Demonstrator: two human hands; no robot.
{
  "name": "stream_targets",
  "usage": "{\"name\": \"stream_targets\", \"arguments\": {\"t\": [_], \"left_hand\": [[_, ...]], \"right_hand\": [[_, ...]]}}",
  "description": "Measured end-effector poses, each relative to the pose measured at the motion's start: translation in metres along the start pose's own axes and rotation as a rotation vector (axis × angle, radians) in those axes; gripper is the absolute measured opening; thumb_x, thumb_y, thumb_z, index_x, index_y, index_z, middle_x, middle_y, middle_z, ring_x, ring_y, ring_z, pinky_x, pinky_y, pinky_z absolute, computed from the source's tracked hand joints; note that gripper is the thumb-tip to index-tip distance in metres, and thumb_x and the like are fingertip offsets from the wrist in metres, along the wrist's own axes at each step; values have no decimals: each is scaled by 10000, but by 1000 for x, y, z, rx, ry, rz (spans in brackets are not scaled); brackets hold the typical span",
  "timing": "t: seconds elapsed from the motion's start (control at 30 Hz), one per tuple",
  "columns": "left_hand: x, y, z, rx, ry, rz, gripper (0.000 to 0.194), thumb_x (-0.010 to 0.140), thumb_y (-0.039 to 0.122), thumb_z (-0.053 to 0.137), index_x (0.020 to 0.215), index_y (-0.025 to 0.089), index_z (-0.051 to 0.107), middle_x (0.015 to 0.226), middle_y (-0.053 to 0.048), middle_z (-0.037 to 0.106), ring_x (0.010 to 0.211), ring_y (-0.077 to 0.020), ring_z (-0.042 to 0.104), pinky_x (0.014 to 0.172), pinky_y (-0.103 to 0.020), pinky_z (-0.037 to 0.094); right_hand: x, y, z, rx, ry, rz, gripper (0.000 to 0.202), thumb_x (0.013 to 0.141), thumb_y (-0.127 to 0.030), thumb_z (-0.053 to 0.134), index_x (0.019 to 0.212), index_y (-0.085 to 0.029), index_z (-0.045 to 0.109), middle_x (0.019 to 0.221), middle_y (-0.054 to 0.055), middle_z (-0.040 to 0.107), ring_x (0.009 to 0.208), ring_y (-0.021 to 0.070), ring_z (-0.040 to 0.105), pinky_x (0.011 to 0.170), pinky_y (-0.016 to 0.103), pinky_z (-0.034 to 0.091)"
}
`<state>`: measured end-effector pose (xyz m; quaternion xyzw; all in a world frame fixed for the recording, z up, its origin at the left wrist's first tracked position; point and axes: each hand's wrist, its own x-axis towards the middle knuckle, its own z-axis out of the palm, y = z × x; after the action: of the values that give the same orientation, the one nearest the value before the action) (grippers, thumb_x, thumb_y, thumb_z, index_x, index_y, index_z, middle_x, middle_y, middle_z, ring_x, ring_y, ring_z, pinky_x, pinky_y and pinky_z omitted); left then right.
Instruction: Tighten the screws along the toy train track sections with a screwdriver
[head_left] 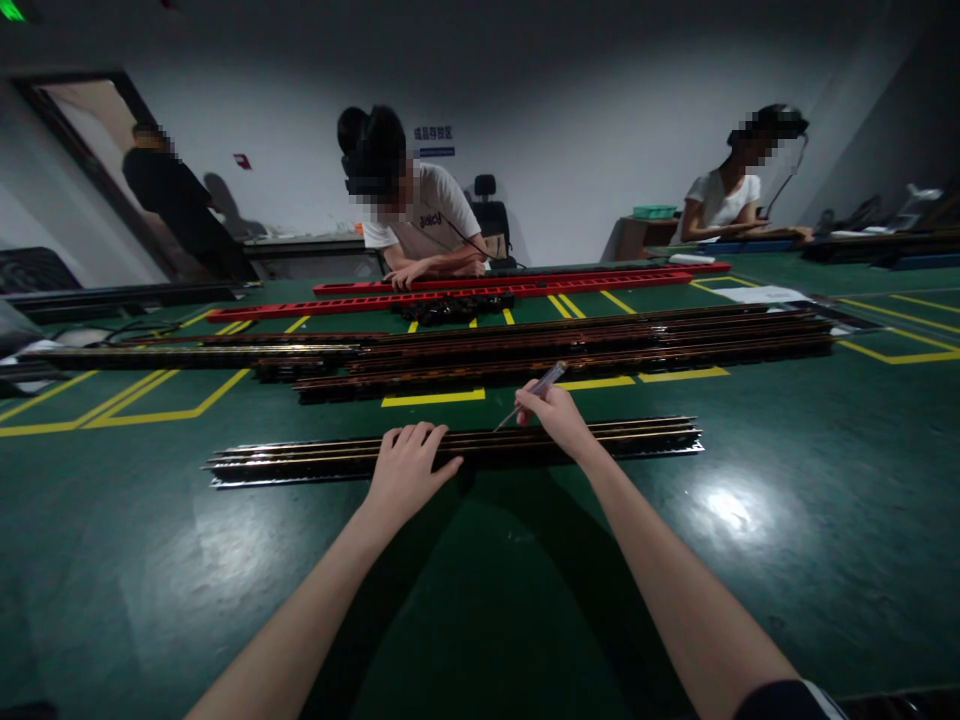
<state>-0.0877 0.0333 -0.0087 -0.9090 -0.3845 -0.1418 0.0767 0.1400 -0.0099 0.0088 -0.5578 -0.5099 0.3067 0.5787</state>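
Note:
A long dark rail assembly point(300, 458) with thin brass-coloured strips along its top lies crosswise on the green table in front of me. My left hand point(412, 460) rests on it left of its middle, fingers laid over the top and thumb spread to the right. In my right hand point(551, 412) is a screwdriver point(553, 375) with a clear handle, gripped between thumb and fingers. Its thin shaft slants down to the left, and the tip is at the rail's top strips. Whether the tip touches a strip is too small to tell.
Behind the rail lie several long dark and reddish rails point(600, 340) in a bundle. Red slotted strips point(570, 287) and a dark heap of small parts point(457, 309) are farther back. Yellow tape lines mark the green table point(480, 600). Two people sit or lean opposite; another stands near the doorway.

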Motion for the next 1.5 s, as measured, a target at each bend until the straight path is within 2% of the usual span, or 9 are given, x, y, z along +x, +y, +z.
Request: {"name": "stream_targets", "arguments": {"t": [0.63, 0.83, 0.97, 1.23, 1.5], "left_hand": [[0, 0, 0, -10, -1, 0, 412, 907, 439, 473, 1196, 166, 579, 1170, -118, 634, 1093, -288, 572, 960, -469, 404], [0, 1, -1, -6, -8, -3, 410, 911, 438, 470, 1200, 167, 575, 1185, -114, 632, 1104, -280, 567, 971, -459, 398], [0, 0, 1, -7, 1, 3, 408, 908, 443, 470, 1201, 180, 576, 1176, -109, 635, 1101, -278, 569, 983, -468, 385], [0, 1, 1, -7, 12, 2, 443, 892, 433, 491, 1204, 131, 577, 1182, -129, 630, 1124, -296, 556, 1019, -513, 344], [0, 2, 3, -8, 60, 18, 428, 877, 444, 492, 1192, 170, 586, 1169, -122, 641, 1116, -292, 561, 1027, -521, 333]], "right_hand": [[3, 5, -16, 88, 64, 49, 305, 673, -470, 641, 585, -190, 556, 484, -18, 551, 472, 130, 536, 566, 284, 461], [2, 6, -13, 104, 61, 27, 302, 686, -469, 638, 610, -190, 551, 495, -24, 553, 471, 124, 529, 546, 273, 450], [1, 8, -8, 61, 118, -5, 310, 709, -484, 622, 634, -199, 527, 486, -30, 540, 466, 129, 522, 532, 269, 428], [3, 10, -2, -3, 162, -27, 282, 715, -477, 570, 663, -210, 495, 470, -42, 511, 449, 125, 497, 498, 256, 379], [0, 8, 1, -15, 187, -53, 256, 744, -451, 553, 676, -213, 487, 484, -45, 492, 451, 126, 479, 485, 255, 370]]}}
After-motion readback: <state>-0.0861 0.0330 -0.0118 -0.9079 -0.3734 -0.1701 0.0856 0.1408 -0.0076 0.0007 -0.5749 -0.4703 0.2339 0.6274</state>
